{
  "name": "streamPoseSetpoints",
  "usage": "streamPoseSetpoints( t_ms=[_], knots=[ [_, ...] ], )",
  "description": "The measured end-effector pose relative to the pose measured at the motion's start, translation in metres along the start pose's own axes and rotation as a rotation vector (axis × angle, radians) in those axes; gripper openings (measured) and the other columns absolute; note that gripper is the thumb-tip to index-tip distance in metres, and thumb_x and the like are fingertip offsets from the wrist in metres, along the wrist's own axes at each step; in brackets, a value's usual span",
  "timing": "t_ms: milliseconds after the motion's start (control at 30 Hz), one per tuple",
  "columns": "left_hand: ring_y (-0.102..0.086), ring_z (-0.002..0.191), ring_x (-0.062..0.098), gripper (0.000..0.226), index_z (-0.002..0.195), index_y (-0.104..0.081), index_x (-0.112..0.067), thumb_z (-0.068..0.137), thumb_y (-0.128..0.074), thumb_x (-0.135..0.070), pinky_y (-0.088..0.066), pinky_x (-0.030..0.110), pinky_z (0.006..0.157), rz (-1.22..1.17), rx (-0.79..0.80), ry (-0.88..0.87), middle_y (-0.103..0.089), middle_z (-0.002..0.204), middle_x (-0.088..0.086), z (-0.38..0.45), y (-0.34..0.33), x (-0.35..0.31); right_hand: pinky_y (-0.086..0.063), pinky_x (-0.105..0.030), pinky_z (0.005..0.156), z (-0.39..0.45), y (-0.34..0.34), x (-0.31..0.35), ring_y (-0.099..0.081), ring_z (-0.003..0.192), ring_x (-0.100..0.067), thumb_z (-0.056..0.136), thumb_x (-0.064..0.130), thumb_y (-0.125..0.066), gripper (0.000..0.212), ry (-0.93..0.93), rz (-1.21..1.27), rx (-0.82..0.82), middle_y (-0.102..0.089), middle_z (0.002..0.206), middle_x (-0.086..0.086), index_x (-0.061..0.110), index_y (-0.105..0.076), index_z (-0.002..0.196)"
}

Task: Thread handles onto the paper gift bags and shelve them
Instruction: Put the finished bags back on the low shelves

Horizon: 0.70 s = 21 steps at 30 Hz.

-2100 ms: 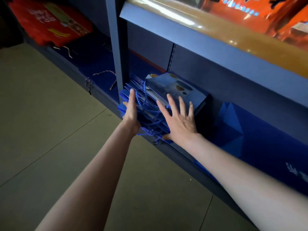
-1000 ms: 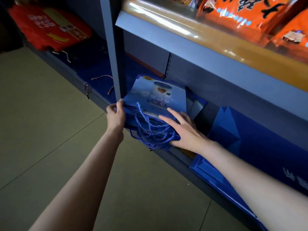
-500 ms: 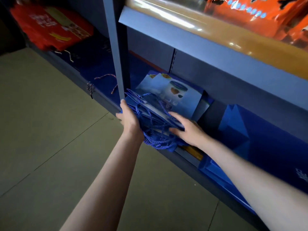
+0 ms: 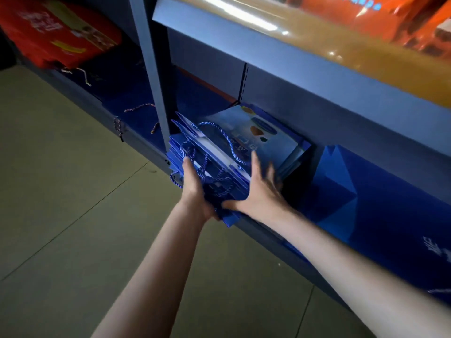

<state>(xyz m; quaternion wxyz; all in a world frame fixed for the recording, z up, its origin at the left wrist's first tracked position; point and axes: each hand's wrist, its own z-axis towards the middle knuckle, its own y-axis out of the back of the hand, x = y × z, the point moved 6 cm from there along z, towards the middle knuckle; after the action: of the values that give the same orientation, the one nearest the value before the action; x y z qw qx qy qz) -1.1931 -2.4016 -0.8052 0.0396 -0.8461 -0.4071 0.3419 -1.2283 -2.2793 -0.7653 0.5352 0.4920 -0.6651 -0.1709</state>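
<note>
A stack of flat blue paper gift bags [image 4: 266, 140] with blue rope handles [image 4: 227, 140] lies on the bottom shelf [image 4: 256, 230], its near end sticking out past the shelf's front edge. My left hand [image 4: 195, 189] presses against the stack's left near side with its fingers straight. On the right near side lies my right hand [image 4: 258, 191], fingers spread and motion-blurred, thumb under the near corner. The top bag shows a light blue printed face.
A grey upright post [image 4: 151, 69] stands just left of the stack. More blue bags [image 4: 346, 191] lie on the shelf to the right. Red bags [image 4: 56, 32] sit far left, loose cord handles [image 4: 136, 111] lie beside the post, and orange packages [image 4: 390, 18] fill the shelf above.
Both hands shifted to the near end of the stack; the left went from gripping the edge to pressing flat, the right spread its fingers. The stack sits squarer on the shelf.
</note>
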Motion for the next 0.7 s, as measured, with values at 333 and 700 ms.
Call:
streamPoseSetpoints(
  t_ms=[333,700],
  knots=[
    [-0.060,0.109,0.033,0.131,0.144,-0.029,-0.027,0.029,-0.060,-0.082,-0.053,0.048,0.077,-0.094,0.127,-0.086,-0.053,0.133,0.009,0.014,-0.030,0.015,-0.027,-0.037,0.110,0.007,0.005,-0.013,-0.020,0.142,-0.029,0.063,0.029,-0.086,0.127,-0.020,0.220,-0.051,0.009,0.157,-0.015,0.036,0.009,0.148],
    [-0.025,0.138,0.040,0.113,0.141,-0.004,-0.054,0.043,-0.042,-0.097,-0.030,0.068,0.097,0.306,-0.010,-0.361,-0.007,0.158,0.005,0.008,-0.015,-0.068,-0.021,-0.050,0.112,-0.004,0.025,0.003,-0.002,0.144,-0.036,0.066,0.040,-0.082,0.112,0.080,0.000,-0.120,0.021,0.155,-0.009,0.038,-0.006,0.149]
  ],
)
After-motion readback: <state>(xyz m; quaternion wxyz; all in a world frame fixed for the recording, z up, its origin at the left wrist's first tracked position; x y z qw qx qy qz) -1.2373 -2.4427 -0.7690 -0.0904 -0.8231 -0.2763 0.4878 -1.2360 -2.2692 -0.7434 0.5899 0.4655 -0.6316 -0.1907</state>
